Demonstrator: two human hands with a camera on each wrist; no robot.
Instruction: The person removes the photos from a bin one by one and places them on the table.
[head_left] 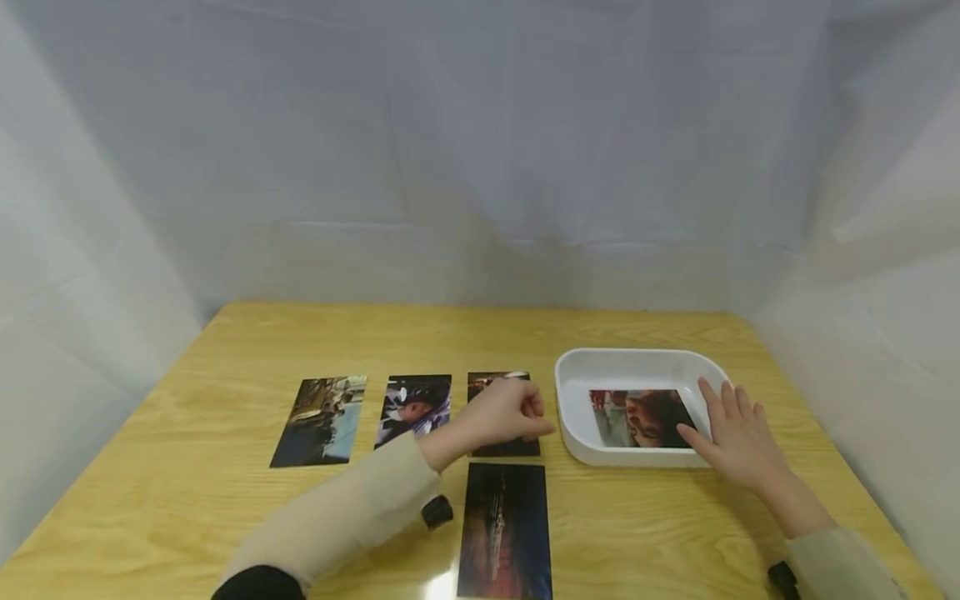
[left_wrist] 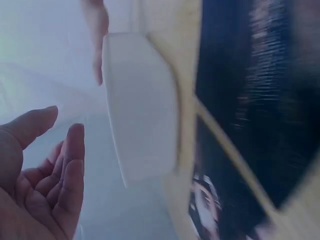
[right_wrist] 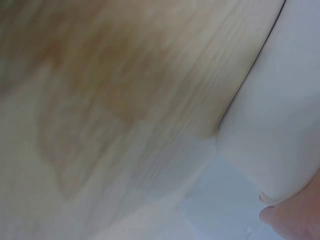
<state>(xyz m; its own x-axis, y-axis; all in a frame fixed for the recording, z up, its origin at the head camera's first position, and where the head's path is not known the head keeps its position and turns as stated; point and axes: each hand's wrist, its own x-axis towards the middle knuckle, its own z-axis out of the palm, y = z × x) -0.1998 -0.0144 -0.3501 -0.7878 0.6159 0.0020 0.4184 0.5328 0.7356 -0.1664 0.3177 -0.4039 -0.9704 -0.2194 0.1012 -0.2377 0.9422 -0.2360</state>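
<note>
- A person's left hand (head_left: 504, 412) hangs over a row of glossy photo prints at the frame's centre, its grip released: the fingers are loosely bent, pinching nothing.
- The right hand (head_left: 735, 433), right of centre, spreads over the near right corner of a white, round-cornered, shallow tray (head_left: 630, 457), clasping nothing; the thumb tip lies at the edge of the print inside.
- That glossy rectangular print showing a face (head_left: 645, 418) lies flat in the tray, at right of centre.
- Left of the tray, on the yellow wood-grain desk (head_left: 637, 533), lie a dark print with a pale blue corner (head_left: 321, 421), a dark print with purple tones (head_left: 412, 407) and a dark print partly covered by the left hand (head_left: 517, 448); a larger-looking dark blue and red print (head_left: 504, 533) lies at bottom centre.
- Judged by position, the work stands partway: four prints appear set out on the desk, one remains in the tray. Whether any of the four needs further moving cannot be told.
- The left wrist view alone shows the gap between left thumb and fingers, and the tray's outer side wall; the tray's inside is hidden there.
- The right wrist view catches right fingertips at the tray's rim, lower right, but no print; only the head view shows all five.
</note>
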